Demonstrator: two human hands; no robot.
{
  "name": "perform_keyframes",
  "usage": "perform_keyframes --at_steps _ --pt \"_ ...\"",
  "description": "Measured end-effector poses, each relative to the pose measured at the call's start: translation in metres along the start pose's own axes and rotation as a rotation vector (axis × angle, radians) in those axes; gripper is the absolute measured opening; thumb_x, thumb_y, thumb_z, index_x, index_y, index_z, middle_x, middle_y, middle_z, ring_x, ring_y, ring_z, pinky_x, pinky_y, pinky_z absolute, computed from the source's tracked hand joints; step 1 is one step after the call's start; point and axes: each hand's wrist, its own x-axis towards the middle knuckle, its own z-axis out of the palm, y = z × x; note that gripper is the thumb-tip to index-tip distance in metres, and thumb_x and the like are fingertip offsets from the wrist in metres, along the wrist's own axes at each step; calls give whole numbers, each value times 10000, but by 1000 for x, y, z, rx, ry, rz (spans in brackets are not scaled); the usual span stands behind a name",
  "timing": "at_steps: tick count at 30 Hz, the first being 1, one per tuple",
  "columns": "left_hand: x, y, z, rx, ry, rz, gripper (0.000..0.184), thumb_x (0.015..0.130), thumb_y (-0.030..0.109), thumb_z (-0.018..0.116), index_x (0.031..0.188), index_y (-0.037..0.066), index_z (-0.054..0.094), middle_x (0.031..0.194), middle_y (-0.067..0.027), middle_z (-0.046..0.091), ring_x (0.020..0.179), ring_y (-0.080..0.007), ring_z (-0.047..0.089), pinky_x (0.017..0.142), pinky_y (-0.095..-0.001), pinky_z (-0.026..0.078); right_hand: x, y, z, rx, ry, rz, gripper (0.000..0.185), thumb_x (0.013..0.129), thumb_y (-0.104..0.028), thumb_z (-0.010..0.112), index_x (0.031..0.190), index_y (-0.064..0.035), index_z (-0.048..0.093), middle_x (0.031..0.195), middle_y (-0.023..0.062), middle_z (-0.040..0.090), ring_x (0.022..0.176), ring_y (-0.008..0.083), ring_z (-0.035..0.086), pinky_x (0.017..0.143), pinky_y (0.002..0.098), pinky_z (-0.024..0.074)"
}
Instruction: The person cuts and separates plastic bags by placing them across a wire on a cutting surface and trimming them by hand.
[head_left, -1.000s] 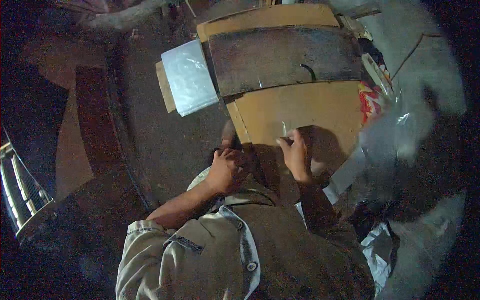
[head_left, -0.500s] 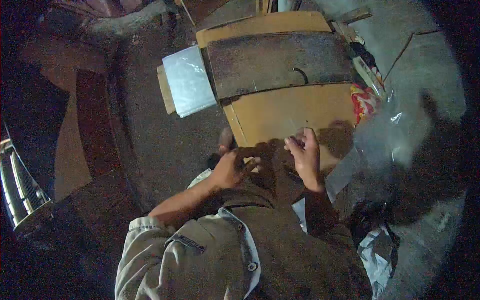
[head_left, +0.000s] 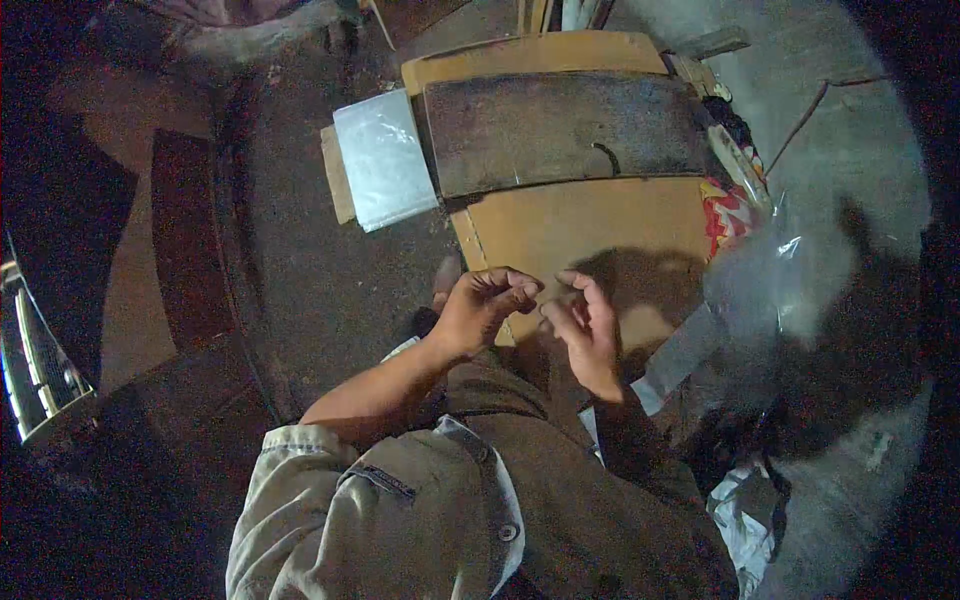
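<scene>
My left hand (head_left: 480,308) is closed, thumb and forefinger pinched together; whatever may be between them is too small to make out. Close beside it, my right hand (head_left: 588,335) has its thumb and forefinger apart, with nothing visible in it. Both are above the near edge of a tan cardboard sheet (head_left: 580,220). Across the sheet lies a dark, worn board (head_left: 530,125), and on that rests a small curved dark piece (head_left: 605,157). To the left of the board is a stack of clear plastic sheets or bags (head_left: 385,160).
A red and yellow wrapper (head_left: 728,215) lies at the cardboard's right edge, next to clear plastic film (head_left: 775,265). Crumpled white plastic (head_left: 745,520) is on the floor at lower right. A thin bent rod (head_left: 820,95) lies at upper right.
My left hand has risen and its fingers have come together in a pinch. My right hand has shifted left and slightly down, bringing the two hands closer.
</scene>
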Motion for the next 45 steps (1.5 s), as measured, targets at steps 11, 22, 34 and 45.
perform_keyframes --at_steps 11,22,34,45 --pt "6 6 -9 224 38 80 131 875 126 623 856 -4 616 768 -37 620 717 -92 556 675 -251 463 8 -2 4 -69 58 23 138 886 -151 584 908 -15 586 764 13 581 655 81 540 596 226 424" --pt "41 16 -23 120 234 83 109 872 83 613 887 -24 599 776 -44 617 713 -88 558 669 -237 466 47 14 2 -22 5 30 131 897 -146 572 879 -17 587 724 1 573 641 70 529 585 209 409" --pt "21 -15 -34 516 355 342 235 833 -43 599 1062 -7 557 972 -74 606 797 -145 549 727 -256 477 125 44 9 -33 101 -86 171 889 -160 610 942 2 595 797 19 608 754 88 560 707 231 444" --pt "39 -4 -16 1212 285 334 493 767 290 677 1196 98 527 1194 -133 472 1158 -339 395 913 -472 288 134 57 9 -13 138 -48 134 892 -141 591 928 -12 599 814 9 617 709 66 534 666 216 426"
